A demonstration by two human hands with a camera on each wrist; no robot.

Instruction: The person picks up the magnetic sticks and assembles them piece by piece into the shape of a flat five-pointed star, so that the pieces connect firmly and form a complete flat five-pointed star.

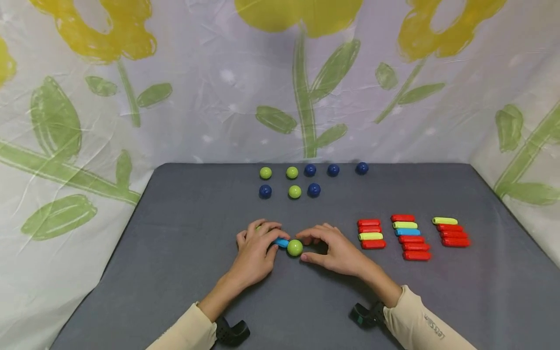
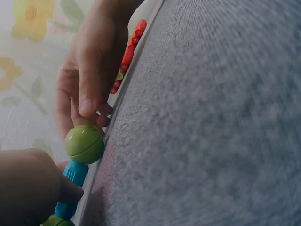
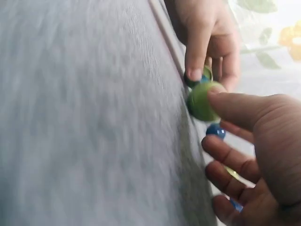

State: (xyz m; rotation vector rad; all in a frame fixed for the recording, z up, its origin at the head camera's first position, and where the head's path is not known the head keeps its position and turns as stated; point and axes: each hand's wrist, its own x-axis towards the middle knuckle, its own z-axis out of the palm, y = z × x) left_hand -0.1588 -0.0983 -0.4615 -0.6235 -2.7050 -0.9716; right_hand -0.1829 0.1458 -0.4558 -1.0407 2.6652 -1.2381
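Note:
My left hand (image 1: 255, 250) pinches a short blue rod (image 1: 281, 242) just above the grey table. On the rod's right end sits a glossy green ball (image 1: 295, 248). In the left wrist view another green ball (image 2: 57, 220) shows at the rod's other end, mostly hidden by the left hand. Beside the right-end ball is my right hand (image 1: 339, 250), thumb and index finger spread apart. The left wrist view shows a small gap between that thumb and the ball; in the right wrist view the thumb overlaps it.
Green balls (image 1: 295, 191) and dark blue balls (image 1: 314, 190) lie in two rows at the table's (image 1: 183, 218) back. To the right are three stacks of rods, mostly red (image 1: 417, 255), with yellow ones (image 1: 371, 236) and one blue rod (image 1: 408, 232). A flowered cloth (image 1: 197, 97) hangs behind.

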